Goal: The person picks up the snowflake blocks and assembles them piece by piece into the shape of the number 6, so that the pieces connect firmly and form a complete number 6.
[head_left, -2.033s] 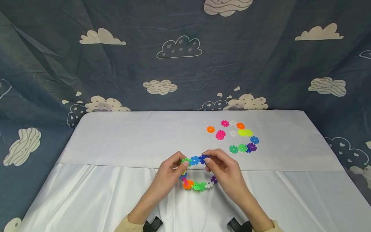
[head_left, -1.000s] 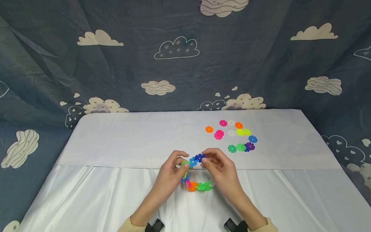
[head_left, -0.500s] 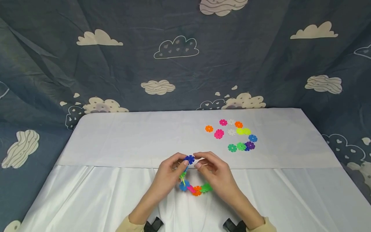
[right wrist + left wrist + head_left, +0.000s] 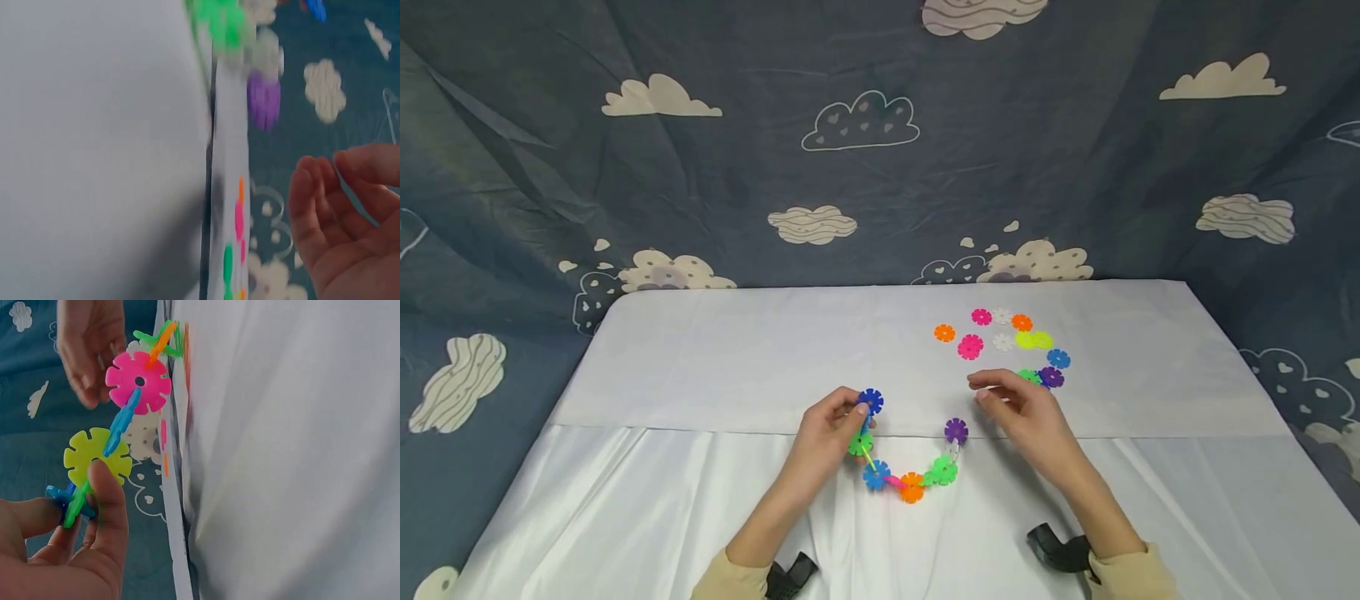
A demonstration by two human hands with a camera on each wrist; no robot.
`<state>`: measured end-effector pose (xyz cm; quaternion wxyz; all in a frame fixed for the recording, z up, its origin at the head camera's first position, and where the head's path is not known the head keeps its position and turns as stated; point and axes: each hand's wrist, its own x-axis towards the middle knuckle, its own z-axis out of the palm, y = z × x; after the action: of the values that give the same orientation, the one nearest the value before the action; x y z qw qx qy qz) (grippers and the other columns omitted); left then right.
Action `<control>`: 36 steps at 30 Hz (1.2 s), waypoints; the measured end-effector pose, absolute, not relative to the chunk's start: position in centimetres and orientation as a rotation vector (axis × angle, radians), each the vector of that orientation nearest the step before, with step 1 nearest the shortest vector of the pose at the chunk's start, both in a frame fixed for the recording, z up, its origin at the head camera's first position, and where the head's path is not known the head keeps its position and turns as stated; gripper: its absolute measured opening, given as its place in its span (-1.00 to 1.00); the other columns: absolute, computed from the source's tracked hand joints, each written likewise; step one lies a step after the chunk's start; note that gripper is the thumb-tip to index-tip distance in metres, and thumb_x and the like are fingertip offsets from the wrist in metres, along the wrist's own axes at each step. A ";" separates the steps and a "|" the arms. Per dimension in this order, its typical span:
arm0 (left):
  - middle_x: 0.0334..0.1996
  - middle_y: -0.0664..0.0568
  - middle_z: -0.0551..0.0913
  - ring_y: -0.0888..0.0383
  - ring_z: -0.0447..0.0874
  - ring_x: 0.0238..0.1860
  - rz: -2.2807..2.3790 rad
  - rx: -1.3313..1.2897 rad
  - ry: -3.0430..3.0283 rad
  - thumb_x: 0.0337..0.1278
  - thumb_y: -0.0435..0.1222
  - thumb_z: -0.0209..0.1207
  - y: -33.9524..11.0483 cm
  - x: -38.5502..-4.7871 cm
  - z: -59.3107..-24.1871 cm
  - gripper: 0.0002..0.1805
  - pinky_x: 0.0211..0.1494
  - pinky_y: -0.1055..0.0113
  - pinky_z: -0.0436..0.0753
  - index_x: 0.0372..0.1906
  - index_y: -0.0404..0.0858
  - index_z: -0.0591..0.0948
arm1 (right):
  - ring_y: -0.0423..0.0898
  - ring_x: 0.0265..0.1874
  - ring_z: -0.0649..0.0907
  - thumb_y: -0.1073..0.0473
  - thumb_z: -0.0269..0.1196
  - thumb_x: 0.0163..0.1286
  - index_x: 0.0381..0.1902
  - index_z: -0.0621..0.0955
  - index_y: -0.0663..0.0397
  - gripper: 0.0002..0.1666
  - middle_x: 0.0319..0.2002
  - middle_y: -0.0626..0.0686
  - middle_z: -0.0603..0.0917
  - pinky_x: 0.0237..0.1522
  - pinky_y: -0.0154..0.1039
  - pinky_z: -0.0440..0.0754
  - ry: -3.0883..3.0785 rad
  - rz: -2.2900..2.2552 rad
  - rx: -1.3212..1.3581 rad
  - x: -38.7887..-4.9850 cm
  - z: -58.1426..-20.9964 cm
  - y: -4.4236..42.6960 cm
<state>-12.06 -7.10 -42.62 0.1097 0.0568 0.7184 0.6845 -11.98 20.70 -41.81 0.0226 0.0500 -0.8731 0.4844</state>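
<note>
My left hand (image 4: 826,435) pinches one end of a chain of interlocked, notched flower discs (image 4: 912,490), near a dark blue disc (image 4: 871,402). The chain hangs in a U and ends at a purple disc (image 4: 956,430) on the right. In the left wrist view, thumb and fingers hold the blue and green pieces beside a yellow disc (image 4: 81,453); a pink disc (image 4: 125,390) is farther along. My right hand (image 4: 1033,421) is apart from the chain, fingers loosely bent with nothing in them. It hovers just in front of the loose discs and hides part of them.
Loose flower discs lie at the table's back right: an orange disc (image 4: 944,333), a pink disc (image 4: 970,347), a blue disc (image 4: 1058,358), a purple disc (image 4: 1052,377) and several others. White cloth (image 4: 722,358) covers the table. A dark cloud-print curtain (image 4: 737,183) hangs behind.
The right hand has let go of the chain and moved right, toward the loose discs. The left hand has shifted its hold to the dark blue end, and the chain's ring has become an open U.
</note>
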 end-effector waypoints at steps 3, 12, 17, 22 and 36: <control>-0.26 -0.29 0.63 0.09 0.52 -0.50 2.037 0.141 2.100 0.42 -0.32 0.10 -7.3 -12.2 -42.8 -0.85 -0.44 0.27 0.65 -0.13 -0.36 0.57 | -0.02 -0.14 0.61 0.22 0.22 0.44 0.11 0.63 0.07 -0.69 -0.01 0.07 0.68 -0.20 -0.26 0.64 -2.813 1.369 0.135 -13.0 -41.8 22.8; -0.31 -0.11 0.60 0.11 0.51 -0.43 2.025 0.095 2.121 0.35 -0.31 0.19 -7.5 -12.3 -43.0 -0.81 -0.49 0.33 0.62 -0.07 -0.35 0.62 | 0.01 -0.20 0.60 0.28 0.25 0.39 0.08 0.64 0.11 -0.69 -0.04 0.09 0.69 -0.27 -0.23 0.63 -3.065 1.090 0.294 -16.1 -41.4 27.0; -0.28 -0.18 0.63 0.13 0.52 -0.42 2.007 0.096 2.105 0.35 -0.29 0.20 -7.4 -12.4 -43.2 -0.80 -0.51 0.33 0.61 -0.06 -0.34 0.62 | 0.00 -0.19 0.56 0.32 0.31 0.31 0.09 0.65 0.06 -0.63 -0.04 0.06 0.67 -0.23 -0.21 0.64 -3.177 0.984 0.434 -17.7 -41.6 27.6; -0.28 -0.19 0.62 0.12 0.49 -0.43 2.009 0.120 2.097 0.35 -0.29 0.19 -7.4 -12.4 -43.2 -0.79 -0.52 0.32 0.60 -0.05 -0.35 0.61 | -0.03 -0.20 0.52 0.31 0.36 0.27 0.11 0.65 0.01 -0.57 -0.12 0.00 0.63 -0.19 -0.20 0.60 -3.274 0.927 0.480 -18.9 -42.0 27.8; -0.28 -0.22 0.59 0.13 0.49 -0.42 1.984 0.148 2.104 0.38 -0.29 0.16 -7.4 -12.5 -43.3 -0.79 -0.48 0.31 0.62 -0.05 -0.35 0.60 | -0.02 -0.28 0.47 0.31 0.42 0.21 0.05 0.61 0.00 -0.57 -0.24 0.02 0.53 -0.31 -0.28 0.55 -3.325 1.098 0.541 -19.9 -42.6 28.8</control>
<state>-12.49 -7.40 -43.31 0.1228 0.0508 0.7212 0.6799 -19.90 28.75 -42.57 -0.1995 0.1496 -0.9196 0.3036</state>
